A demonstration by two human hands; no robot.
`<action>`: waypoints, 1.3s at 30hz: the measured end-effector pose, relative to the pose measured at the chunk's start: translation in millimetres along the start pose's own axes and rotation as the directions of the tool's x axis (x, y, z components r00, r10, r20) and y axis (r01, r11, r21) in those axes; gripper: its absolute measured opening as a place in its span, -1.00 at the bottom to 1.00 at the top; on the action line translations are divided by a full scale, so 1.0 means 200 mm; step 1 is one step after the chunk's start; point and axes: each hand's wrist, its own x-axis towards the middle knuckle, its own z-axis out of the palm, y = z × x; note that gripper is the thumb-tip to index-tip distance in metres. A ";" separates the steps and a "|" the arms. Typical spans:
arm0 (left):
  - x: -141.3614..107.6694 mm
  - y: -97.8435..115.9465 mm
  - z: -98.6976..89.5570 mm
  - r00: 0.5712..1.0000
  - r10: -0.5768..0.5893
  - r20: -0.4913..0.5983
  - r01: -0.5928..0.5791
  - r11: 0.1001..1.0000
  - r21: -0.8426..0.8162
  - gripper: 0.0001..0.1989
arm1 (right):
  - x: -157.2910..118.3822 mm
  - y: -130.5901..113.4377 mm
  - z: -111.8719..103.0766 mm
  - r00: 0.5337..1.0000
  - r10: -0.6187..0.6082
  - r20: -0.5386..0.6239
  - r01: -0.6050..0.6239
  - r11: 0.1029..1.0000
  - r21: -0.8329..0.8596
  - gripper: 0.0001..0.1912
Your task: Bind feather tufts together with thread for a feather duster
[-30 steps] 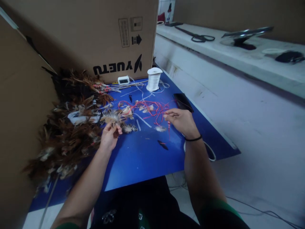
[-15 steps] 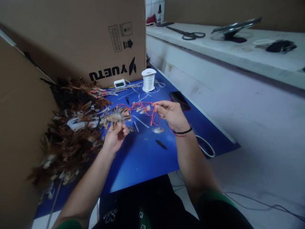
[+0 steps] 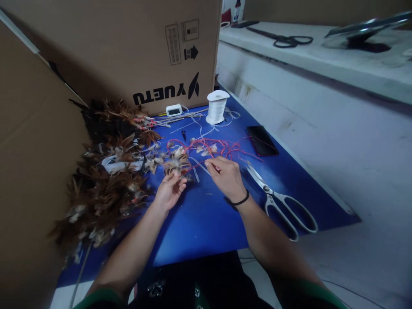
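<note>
The left hand (image 3: pixel 171 189) pinches feathers (image 3: pixel 177 164); the right hand (image 3: pixel 226 176) pinches red string (image 3: pixel 195 165); 1 pair of scissors (image 3: pixel 269 192) lies right.

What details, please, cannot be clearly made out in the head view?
Head view:
Brown feather tuft: base hidden by the left hand.
Thin red cord: part hidden inside the curled right hand.
Shiny metal object: cut off by the picture's right edge.
Small white rectangular device: display too small to read.
</note>
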 end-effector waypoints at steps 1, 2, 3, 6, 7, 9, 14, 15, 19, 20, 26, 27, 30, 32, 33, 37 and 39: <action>0.00 0.00 0.00 1.000 -0.005 -0.002 0.005 1.000 -0.001 -0.86 | 0.00 0.00 0.00 1.000 -0.009 -0.010 0.008 0.999 -0.043 -0.72; 0.00 0.00 -0.01 1.000 -0.008 -0.005 0.008 1.000 0.000 -0.87 | -0.01 0.00 0.01 1.000 -0.014 -0.017 0.013 0.997 -0.081 -0.71; 0.00 0.00 -0.01 1.000 -0.009 -0.011 0.009 1.000 0.001 -0.88 | -0.01 0.00 0.01 1.000 -0.017 -0.026 0.014 0.994 -0.112 -0.70; 0.01 0.00 -0.01 1.000 -0.003 -0.026 0.003 1.000 0.001 -0.90 | -0.02 0.00 0.01 0.999 -0.036 -0.038 0.030 0.988 -0.154 -0.69; 0.01 0.00 -0.01 1.000 0.000 -0.026 0.000 1.000 0.001 -0.90 | -0.02 0.00 0.01 0.998 -0.044 -0.037 0.038 0.987 -0.156 -0.69; 0.01 0.00 0.00 1.000 0.008 -0.029 -0.008 1.000 0.000 -0.89 | -0.02 0.00 0.01 0.998 -0.058 -0.032 0.053 0.988 -0.147 -0.69; 0.00 -0.01 0.01 0.995 0.015 -0.103 -0.018 1.000 -0.022 -0.86 | -0.03 -0.02 0.00 0.997 -0.082 -0.004 0.082 0.991 -0.104 -0.69; 0.00 -0.01 0.01 0.993 0.014 -0.115 -0.018 0.999 -0.028 -0.85 | -0.03 -0.02 0.00 0.997 -0.083 0.002 0.083 0.992 -0.094 -0.70; 0.00 -0.01 0.02 0.995 0.024 -0.100 -0.029 0.998 -0.048 -0.83 | -0.04 -0.03 0.00 0.996 -0.089 0.025 0.090 0.994 -0.054 -0.71; 0.00 0.00 0.02 0.995 0.028 -0.098 -0.033 0.998 -0.049 -0.82 | -0.04 -0.03 0.00 0.996 -0.089 0.029 0.090 0.995 -0.049 -0.71; 0.02 0.00 0.00 0.989 0.074 -0.131 -0.075 0.997 -0.009 -0.84 | -0.04 -0.03 -0.01 0.994 -0.091 0.055 0.093 0.995 -0.023 -0.72; 0.02 -0.01 0.00 0.987 0.094 -0.127 -0.093 0.996 0.008 -0.86 | -0.04 -0.03 -0.01 0.994 -0.095 0.060 0.096 0.995 -0.013 -0.72; 0.02 -0.01 -0.01 0.983 0.162 -0.089 -0.156 0.985 0.071 -0.90 | -0.05 -0.03 -0.01 0.989 -0.119 0.091 0.117 0.993 0.020 -0.73; 0.02 -0.02 -0.02 0.978 0.203 -0.047 -0.196 0.973 0.122 -0.89 | -0.05 -0.03 -0.02 0.982 -0.148 0.117 0.143 0.988 0.052 -0.75; 0.02 -0.02 -0.03 0.975 0.220 -0.025 -0.214 0.966 0.148 -0.86 | -0.05 -0.03 -0.02 0.977 -0.167 0.130 0.159 0.985 0.069 -0.76; 0.01 -0.02 -0.04 0.956 0.290 0.037 -0.289 0.918 0.271 -0.75 | -0.06 -0.07 -0.05 0.951 -0.246 0.184 0.229 0.967 0.111 -0.77; 0.00 -0.03 -0.04 0.943 0.325 0.069 -0.328 0.878 0.350 -0.73 | -0.07 -0.11 -0.06 0.940 -0.263 0.217 0.240 0.963 0.123 -0.76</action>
